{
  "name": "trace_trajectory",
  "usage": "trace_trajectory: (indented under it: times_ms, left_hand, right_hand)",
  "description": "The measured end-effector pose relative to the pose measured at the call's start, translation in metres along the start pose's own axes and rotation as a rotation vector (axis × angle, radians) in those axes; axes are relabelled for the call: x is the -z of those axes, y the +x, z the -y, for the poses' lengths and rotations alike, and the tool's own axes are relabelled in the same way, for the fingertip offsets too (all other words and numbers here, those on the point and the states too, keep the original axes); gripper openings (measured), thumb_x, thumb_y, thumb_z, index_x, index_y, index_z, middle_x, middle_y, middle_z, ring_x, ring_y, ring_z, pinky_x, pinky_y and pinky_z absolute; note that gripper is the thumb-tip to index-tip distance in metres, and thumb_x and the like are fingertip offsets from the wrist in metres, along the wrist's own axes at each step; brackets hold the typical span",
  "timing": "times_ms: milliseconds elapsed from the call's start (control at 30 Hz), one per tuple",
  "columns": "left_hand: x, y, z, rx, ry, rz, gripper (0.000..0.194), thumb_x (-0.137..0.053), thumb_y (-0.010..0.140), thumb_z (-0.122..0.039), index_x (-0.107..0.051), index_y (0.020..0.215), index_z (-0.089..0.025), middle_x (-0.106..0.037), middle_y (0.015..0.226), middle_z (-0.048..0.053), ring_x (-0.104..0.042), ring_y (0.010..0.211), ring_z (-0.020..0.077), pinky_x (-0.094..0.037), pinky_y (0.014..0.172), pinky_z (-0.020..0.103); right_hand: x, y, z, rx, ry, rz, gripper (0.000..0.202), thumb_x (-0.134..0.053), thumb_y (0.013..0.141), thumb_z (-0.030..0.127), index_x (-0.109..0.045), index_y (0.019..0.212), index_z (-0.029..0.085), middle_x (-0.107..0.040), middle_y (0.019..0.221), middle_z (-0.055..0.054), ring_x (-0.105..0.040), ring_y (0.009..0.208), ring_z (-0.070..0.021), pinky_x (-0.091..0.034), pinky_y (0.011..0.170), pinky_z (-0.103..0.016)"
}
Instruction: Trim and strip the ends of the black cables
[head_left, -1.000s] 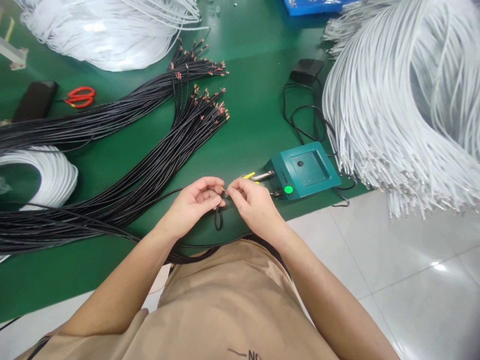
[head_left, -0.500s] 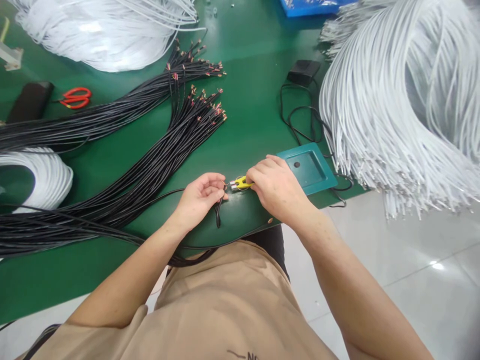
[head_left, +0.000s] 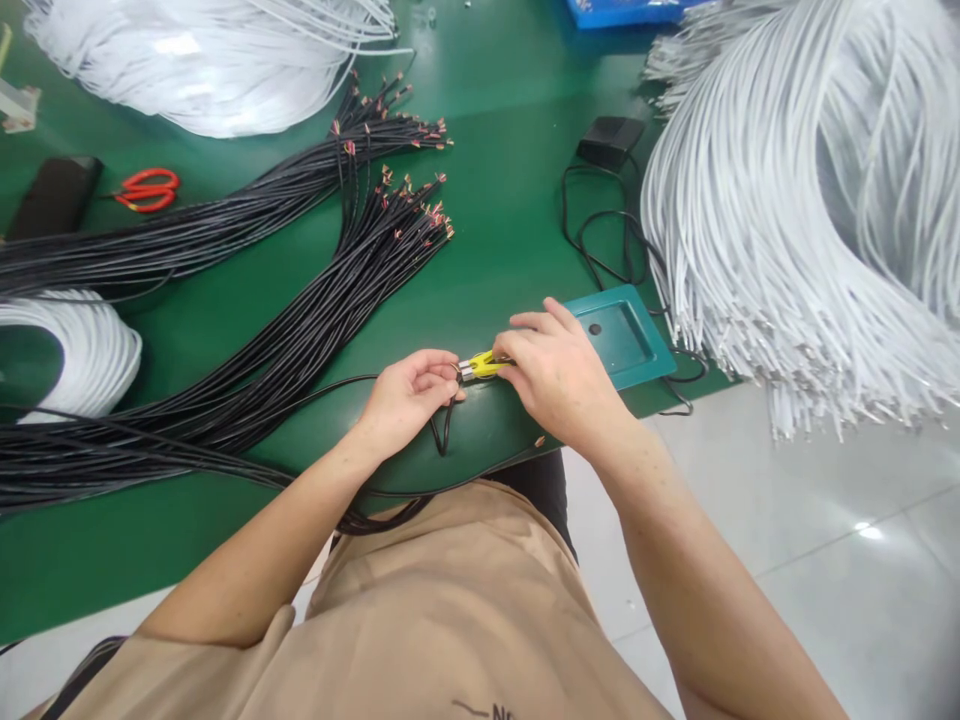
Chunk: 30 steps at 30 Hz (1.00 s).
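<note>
My left hand (head_left: 409, 398) pinches the end of a black cable (head_left: 442, 435) between thumb and fingers, and the cable's short loop hangs below the fingertips. In my right hand (head_left: 559, 370), a small pair of yellow-handled wire cutters (head_left: 484, 364) points left, its metal jaws at the left fingertips. Those jaws meet the cable end there; how far they are closed on it is too small to tell. Two long bundles of black cable (head_left: 300, 340) lie to the left, their far ends showing stripped, coloured wires.
Right of my hand lies a teal tray (head_left: 654, 345), with a black box on a cord (head_left: 611, 142) behind it. Large white cable coils stand at the right (head_left: 750, 220) and back left (head_left: 202, 65). Red-handled scissors (head_left: 150, 190) and a smaller white coil (head_left: 97, 355) lie left.
The cutters' jaws and my left fingertips have come together. My left hand has shifted slightly right. Some fingers of my right hand have lifted off the handles.
</note>
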<state>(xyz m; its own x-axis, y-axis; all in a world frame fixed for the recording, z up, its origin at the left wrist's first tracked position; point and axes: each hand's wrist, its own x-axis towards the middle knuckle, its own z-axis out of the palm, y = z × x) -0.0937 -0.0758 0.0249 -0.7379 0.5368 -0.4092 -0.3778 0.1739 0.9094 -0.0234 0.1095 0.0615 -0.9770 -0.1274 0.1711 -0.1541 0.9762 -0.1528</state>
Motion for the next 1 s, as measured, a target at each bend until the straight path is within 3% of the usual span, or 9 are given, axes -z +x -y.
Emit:
trace_trajectory:
  times_ms: [133, 233, 400, 533, 600, 700, 800, 900, 1000]
  left_hand:
    - [0.003, 0.001, 0.001, 0.016, -0.016, 0.013, 0.029, -0.071, 0.070, -0.017, -0.062, 0.097, -0.013, -0.063, 0.082, 0.000, -0.068, 0.069, 0.0110, -0.052, 0.070, 0.024]
    - [0.008, 0.000, 0.002, 0.011, 0.001, 0.025, 0.028, -0.071, 0.071, -0.018, -0.062, 0.097, -0.014, -0.063, 0.082, 0.000, -0.068, 0.070, 0.0109, -0.052, 0.070, 0.023]
    - [0.016, -0.008, -0.001, -0.029, 0.000, 0.000, 0.029, -0.073, 0.071, -0.020, -0.061, 0.097, -0.016, -0.063, 0.082, -0.001, -0.069, 0.072, 0.0117, -0.052, 0.071, 0.023]
    - [0.019, -0.016, -0.006, -0.083, -0.032, -0.027, 0.036, -0.075, 0.069, -0.022, -0.058, 0.100, -0.017, -0.066, 0.084, 0.000, -0.069, 0.073, 0.0137, -0.051, 0.067, 0.024]
    - [0.019, -0.020, -0.008, -0.087, -0.049, -0.023, 0.044, -0.075, 0.069, -0.022, -0.057, 0.108, -0.017, -0.065, 0.084, 0.000, -0.068, 0.073, 0.0132, -0.050, 0.066, 0.023]
    - [0.017, -0.023, -0.010, -0.066, -0.102, -0.022, 0.057, -0.077, 0.068, -0.020, -0.056, 0.121, -0.017, -0.065, 0.082, -0.002, -0.064, 0.074, 0.0104, -0.050, 0.071, 0.023]
    - [0.017, -0.024, -0.012, 0.015, -0.186, -0.004, 0.058, -0.078, 0.066, -0.018, -0.059, 0.120, -0.016, -0.066, 0.083, -0.001, -0.061, 0.073, 0.0089, -0.049, 0.072, 0.023]
    - [0.017, -0.024, -0.014, 0.143, -0.265, 0.082, 0.041, -0.077, 0.067, -0.019, -0.068, 0.106, -0.014, -0.067, 0.085, 0.002, -0.060, 0.070, 0.0078, -0.048, 0.067, 0.020]
    - [0.016, -0.023, -0.014, 0.142, -0.294, 0.086, 0.032, -0.077, 0.068, -0.019, -0.070, 0.099, -0.016, -0.065, 0.083, 0.001, -0.061, 0.071, 0.0079, -0.048, 0.066, 0.019]
  right_hand:
    - [-0.002, -0.006, -0.010, -0.276, -0.113, -0.166, 0.031, -0.045, 0.093, 0.027, -0.056, 0.120, 0.016, -0.053, 0.136, -0.014, -0.038, 0.132, -0.0319, -0.015, 0.111, -0.058]
    - [-0.006, -0.008, -0.015, -0.380, -0.179, -0.161, 0.041, -0.044, 0.094, 0.031, -0.049, 0.131, 0.015, -0.042, 0.145, -0.016, -0.031, 0.137, -0.0344, -0.019, 0.109, -0.060]
    - [-0.006, -0.005, -0.004, -0.354, -0.123, -0.201, 0.035, -0.045, 0.094, 0.027, -0.053, 0.126, 0.015, -0.049, 0.137, -0.015, -0.037, 0.132, -0.0308, -0.022, 0.109, -0.054]
    - [-0.005, -0.001, 0.026, -0.270, 0.153, -0.235, 0.022, -0.044, 0.095, 0.027, -0.065, 0.098, 0.020, -0.064, 0.100, -0.008, -0.055, 0.097, -0.0220, -0.037, 0.088, -0.038]
    - [-0.008, 0.001, 0.042, -0.246, 0.250, -0.228, 0.022, -0.047, 0.094, 0.030, -0.066, 0.088, 0.021, -0.063, 0.088, -0.005, -0.054, 0.088, -0.0202, -0.036, 0.080, -0.035]
    - [-0.014, 0.003, 0.058, -0.241, 0.299, -0.232, 0.019, -0.052, 0.092, 0.033, -0.066, 0.089, 0.021, -0.062, 0.087, -0.005, -0.053, 0.087, -0.0201, -0.033, 0.076, -0.034]
    - [-0.017, 0.005, 0.062, -0.211, 0.308, -0.223, 0.019, -0.051, 0.092, 0.030, -0.064, 0.083, 0.020, -0.062, 0.086, -0.004, -0.052, 0.085, -0.0191, -0.031, 0.075, -0.033]
    - [-0.013, 0.004, 0.058, -0.167, 0.287, -0.171, 0.020, -0.048, 0.092, 0.025, -0.061, 0.079, 0.019, -0.062, 0.086, -0.004, -0.052, 0.084, -0.0187, -0.032, 0.076, -0.033]
    - [-0.007, 0.001, 0.046, -0.168, 0.208, -0.126, 0.018, -0.047, 0.092, 0.023, -0.062, 0.083, 0.018, -0.064, 0.089, -0.006, -0.052, 0.086, -0.0199, -0.033, 0.077, -0.033]
